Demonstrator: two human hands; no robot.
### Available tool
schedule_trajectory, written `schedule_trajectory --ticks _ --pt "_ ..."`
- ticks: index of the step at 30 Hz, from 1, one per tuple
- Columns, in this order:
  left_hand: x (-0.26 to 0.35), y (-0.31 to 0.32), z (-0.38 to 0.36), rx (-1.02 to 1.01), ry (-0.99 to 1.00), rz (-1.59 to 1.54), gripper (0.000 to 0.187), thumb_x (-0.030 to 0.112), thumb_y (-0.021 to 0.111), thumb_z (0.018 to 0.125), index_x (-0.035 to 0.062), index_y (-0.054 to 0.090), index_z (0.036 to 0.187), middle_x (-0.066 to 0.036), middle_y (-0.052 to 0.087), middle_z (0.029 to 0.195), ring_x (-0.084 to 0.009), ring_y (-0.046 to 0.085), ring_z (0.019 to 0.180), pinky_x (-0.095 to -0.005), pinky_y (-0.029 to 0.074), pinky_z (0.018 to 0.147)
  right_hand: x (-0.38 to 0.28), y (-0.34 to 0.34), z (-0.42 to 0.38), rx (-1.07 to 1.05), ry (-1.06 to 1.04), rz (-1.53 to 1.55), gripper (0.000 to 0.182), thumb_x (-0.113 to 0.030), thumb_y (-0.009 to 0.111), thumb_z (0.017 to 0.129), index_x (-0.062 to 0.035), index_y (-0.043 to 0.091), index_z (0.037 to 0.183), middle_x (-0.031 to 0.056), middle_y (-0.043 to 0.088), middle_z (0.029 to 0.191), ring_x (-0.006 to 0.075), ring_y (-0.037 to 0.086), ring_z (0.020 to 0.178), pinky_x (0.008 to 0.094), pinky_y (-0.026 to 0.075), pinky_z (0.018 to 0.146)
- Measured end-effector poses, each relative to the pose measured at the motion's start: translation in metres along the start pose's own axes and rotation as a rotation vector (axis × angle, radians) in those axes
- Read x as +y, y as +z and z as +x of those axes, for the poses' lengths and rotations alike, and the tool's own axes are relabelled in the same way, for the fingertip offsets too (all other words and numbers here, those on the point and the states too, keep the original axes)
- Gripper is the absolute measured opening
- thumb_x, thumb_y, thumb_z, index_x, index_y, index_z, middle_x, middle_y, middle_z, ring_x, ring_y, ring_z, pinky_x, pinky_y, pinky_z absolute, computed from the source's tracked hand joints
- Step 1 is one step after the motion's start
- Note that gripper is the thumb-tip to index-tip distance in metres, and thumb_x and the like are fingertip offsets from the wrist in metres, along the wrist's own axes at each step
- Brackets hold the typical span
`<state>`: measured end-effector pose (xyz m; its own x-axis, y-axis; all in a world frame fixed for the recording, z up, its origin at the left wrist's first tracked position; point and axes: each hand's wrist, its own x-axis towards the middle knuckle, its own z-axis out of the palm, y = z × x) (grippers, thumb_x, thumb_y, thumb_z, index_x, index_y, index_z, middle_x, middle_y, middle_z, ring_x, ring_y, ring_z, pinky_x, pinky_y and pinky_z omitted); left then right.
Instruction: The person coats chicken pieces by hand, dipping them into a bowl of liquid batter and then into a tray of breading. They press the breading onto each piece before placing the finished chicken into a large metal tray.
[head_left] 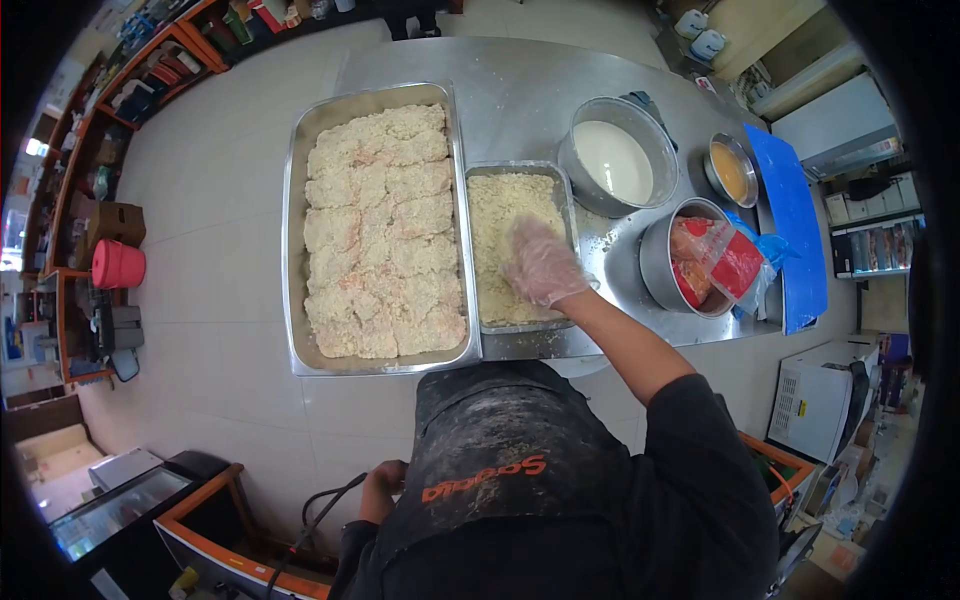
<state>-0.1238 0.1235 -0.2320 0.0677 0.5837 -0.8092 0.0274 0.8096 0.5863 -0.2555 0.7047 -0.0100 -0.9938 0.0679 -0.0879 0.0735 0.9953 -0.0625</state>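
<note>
- One bed of crumbs [488,215] lies directly under the right hand [543,262], in one small tray [521,328], ahead of and to the right of the left hand [385,480].
- The right hand, in a see-through glove, is palm down on the crumbs, loosely spread, with no visible grip on anything.
- The left hand is beside the apron [485,420], partly hidden; I cannot tell how far open it is or whether it holds anything.
- One large tray [288,240] of crumb-coated pieces [385,230], packed too tightly to count, sits left of the right hand.
- Two pots stand beyond the right hand: one of white liquid [613,160] ahead-right, one with red packaging [740,265] to its right.
- One bowl of orange liquid [733,172] and one blue sheet [795,230] are farther right.
</note>
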Motion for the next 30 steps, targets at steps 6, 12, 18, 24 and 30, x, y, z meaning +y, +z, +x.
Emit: schedule_trajectory --ticks 6,12,18,24,30 --pt "0.124 -0.056 -0.029 0.148 -0.503 -0.614 0.043 0.013 0.039 0.085 0.0102 0.052 0.127 -0.008 0.065 0.097 -0.013 0.049 0.06 -0.0271 0.04 0.05 -0.008 -0.021 0.007 -0.21 0.002 0.004 0.086 -0.057 0.039 0.088 0.0085 0.022 0.141 0.0237 0.022 0.149 0.0347 0.014 0.141 0.038 0.008 0.116" --pt "0.077 -0.047 -0.003 0.117 -0.415 -0.835 0.048 0.011 0.036 0.085 0.0086 0.046 0.132 -0.007 0.066 0.092 -0.0128 0.049 0.056 -0.0276 0.039 0.047 -0.014 -0.016 0.022 -0.172 0.034 -0.105 0.089 -0.06 0.041 0.086 0.0073 0.023 0.142 0.0229 0.023 0.149 0.0338 0.014 0.141 0.0382 0.008 0.116" --pt "0.06 -0.034 -0.012 0.077 -0.517 -0.85 0.051 0.01 0.038 0.085 0.0137 0.044 0.136 -0.006 0.068 0.093 -0.011 0.048 0.054 -0.0265 0.037 0.047 -0.016 -0.016 0.034 -0.225 0.036 -0.023 0.09 -0.059 0.044 0.085 0.0069 0.021 0.142 0.0221 0.021 0.149 0.0326 0.012 0.141 0.039 0.007 0.116" --pt "0.026 -0.011 -0.032 0.076 -0.332 -0.524 0.055 0.002 0.04 0.082 0.0135 0.046 0.135 -0.004 0.068 0.09 -0.01 0.052 0.058 -0.0297 0.04 0.049 -0.017 -0.003 0.035 -0.135 0.007 0.038 0.086 -0.056 0.046 0.086 0.0047 0.022 0.143 0.0227 0.02 0.15 0.0332 0.01 0.142 0.0399 0.009 0.116" --pt "0.053 -0.023 -0.04 0.094 -0.348 -0.278 0.053 0.001 0.041 0.081 0.0144 0.052 0.131 -0.002 0.066 0.089 -0.0098 0.058 0.069 -0.031 0.046 0.059 -0.024 -0.028 0.018 -0.11 0.002 0.018 0.076 -0.041 0.05 0.086 0.0042 0.026 0.142 0.0235 0.024 0.148 0.0353 0.018 0.14 0.0406 0.012 0.115"
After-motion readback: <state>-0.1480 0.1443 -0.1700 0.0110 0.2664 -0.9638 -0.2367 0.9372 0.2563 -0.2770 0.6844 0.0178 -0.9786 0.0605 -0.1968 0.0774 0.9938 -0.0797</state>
